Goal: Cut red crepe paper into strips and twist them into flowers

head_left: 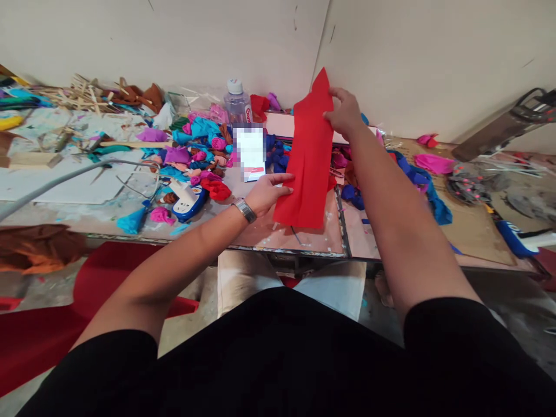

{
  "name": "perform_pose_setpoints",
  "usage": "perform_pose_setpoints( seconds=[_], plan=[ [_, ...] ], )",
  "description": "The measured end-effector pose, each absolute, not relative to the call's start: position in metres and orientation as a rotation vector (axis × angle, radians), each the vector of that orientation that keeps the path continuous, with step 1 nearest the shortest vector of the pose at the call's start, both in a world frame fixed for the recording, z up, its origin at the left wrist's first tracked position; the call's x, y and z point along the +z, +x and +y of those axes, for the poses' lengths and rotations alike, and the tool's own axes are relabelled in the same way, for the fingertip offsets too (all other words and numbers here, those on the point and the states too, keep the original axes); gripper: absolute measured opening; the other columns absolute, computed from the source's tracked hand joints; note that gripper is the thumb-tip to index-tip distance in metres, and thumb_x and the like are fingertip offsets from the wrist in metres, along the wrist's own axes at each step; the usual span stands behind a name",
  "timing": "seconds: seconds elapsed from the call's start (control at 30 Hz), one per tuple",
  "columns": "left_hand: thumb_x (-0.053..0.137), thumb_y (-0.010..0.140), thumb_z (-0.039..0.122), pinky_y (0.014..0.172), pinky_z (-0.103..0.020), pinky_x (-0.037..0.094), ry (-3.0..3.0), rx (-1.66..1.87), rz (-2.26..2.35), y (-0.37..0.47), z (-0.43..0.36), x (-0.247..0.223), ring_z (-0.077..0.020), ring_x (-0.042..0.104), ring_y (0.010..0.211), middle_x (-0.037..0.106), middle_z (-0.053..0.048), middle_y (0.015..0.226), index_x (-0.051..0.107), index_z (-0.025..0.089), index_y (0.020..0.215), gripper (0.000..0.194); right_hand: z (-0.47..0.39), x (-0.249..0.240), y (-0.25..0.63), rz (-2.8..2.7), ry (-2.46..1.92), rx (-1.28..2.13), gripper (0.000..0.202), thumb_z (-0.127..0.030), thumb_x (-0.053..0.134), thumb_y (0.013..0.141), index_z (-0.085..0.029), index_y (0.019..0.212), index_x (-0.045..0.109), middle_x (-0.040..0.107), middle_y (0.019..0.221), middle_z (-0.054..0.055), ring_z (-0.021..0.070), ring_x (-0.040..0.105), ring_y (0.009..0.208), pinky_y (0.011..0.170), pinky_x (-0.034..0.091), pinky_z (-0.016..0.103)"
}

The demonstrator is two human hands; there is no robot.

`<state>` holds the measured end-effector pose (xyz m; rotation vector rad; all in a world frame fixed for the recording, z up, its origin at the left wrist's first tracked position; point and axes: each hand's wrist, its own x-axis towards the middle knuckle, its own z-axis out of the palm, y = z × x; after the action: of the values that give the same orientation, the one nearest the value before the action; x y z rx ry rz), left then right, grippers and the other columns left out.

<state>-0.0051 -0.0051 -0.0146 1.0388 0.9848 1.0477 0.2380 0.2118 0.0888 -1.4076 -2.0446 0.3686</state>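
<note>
A long strip of red crepe paper (pixel 309 156) hangs between my hands over the table's front part, with its top corner pointed and its lower edge near the tabletop. My right hand (pixel 345 113) grips its upper right edge between thumb and fingers. Lower down, my left hand (pixel 271 194), with a metal watch (pixel 245 210) at the wrist, pinches the left edge. Behind the left hand stands a lit phone (pixel 252 153), partly blurred out. Bunched dark blue paper (pixel 278 153) shows between the phone and the strip.
Crumpled coloured paper pieces (pixel 195 150) cover the table's middle. A clear bottle (pixel 237 104) stands by the wall. A blue-and-white power strip (pixel 189 200) with a grey cable (pixel 65 182) lies left. Thin wooden sticks (pixel 87 92) are piled at back left; cardboard (pixel 473 226) lies right.
</note>
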Motion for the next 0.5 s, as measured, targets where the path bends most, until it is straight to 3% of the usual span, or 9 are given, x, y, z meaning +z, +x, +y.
perform_pose_setpoints(
  seconds=[0.07, 0.23, 0.37, 0.43, 0.5],
  plan=[
    [0.085, 0.075, 0.010, 0.115, -0.048, 0.061, 1.039, 1.067, 1.021, -0.006, -0.002, -0.016, -0.0210, 0.078, 0.108, 0.082, -0.011, 0.130, 0.080, 0.013, 0.132, 0.057, 0.210, 0.075, 0.242, -1.915, -1.475, 0.329, 0.068, 0.001, 0.072, 0.096, -0.001, 0.161, 0.048, 0.053, 0.174, 0.020, 0.0074, 0.052, 0.149, 0.135, 0.032, 0.030],
    [0.083, 0.079, 0.011, 0.109, -0.048, 0.064, 1.066, 1.050, 1.062, -0.005, -0.001, -0.022, -0.0227, 0.080, 0.102, 0.084, -0.012, 0.124, 0.074, 0.014, 0.143, 0.065, 0.207, 0.049, 0.255, -1.879, -1.596, 0.339, 0.067, -0.005, 0.080, 0.094, -0.001, 0.156, 0.055, 0.061, 0.167, 0.022, 0.0094, 0.061, 0.141, 0.130, 0.038, 0.031],
    [0.085, 0.080, 0.014, 0.106, -0.047, 0.065, 1.130, 1.033, 1.092, -0.005, 0.001, -0.028, -0.0241, 0.080, 0.106, 0.082, -0.012, 0.129, 0.070, 0.017, 0.148, 0.070, 0.190, 0.039, 0.270, -1.881, -1.804, 0.158, 0.051, -0.012, 0.066, 0.102, -0.005, 0.153, 0.061, 0.066, 0.160, 0.023, 0.0236, 0.064, 0.145, 0.127, 0.045, 0.041],
    [0.085, 0.079, 0.014, 0.108, -0.047, 0.065, 1.160, 1.036, 1.107, -0.006, 0.003, -0.032, -0.0245, 0.080, 0.108, 0.079, -0.013, 0.139, 0.070, 0.018, 0.149, 0.071, 0.172, 0.031, 0.276, -1.960, -1.904, 0.070, 0.041, -0.014, 0.057, 0.103, -0.013, 0.142, 0.070, 0.072, 0.151, 0.021, 0.0302, 0.067, 0.140, 0.123, 0.050, 0.046],
    [0.086, 0.078, 0.014, 0.110, -0.048, 0.063, 1.198, 1.036, 1.128, -0.007, 0.006, -0.038, -0.0248, 0.079, 0.112, 0.075, -0.014, 0.148, 0.070, 0.017, 0.147, 0.071, 0.151, 0.020, 0.280, -2.066, -1.929, 0.123, 0.030, -0.012, 0.062, 0.097, -0.016, 0.119, 0.082, 0.082, 0.130, 0.019, 0.0348, 0.075, 0.124, 0.112, 0.057, 0.046]
  ],
)
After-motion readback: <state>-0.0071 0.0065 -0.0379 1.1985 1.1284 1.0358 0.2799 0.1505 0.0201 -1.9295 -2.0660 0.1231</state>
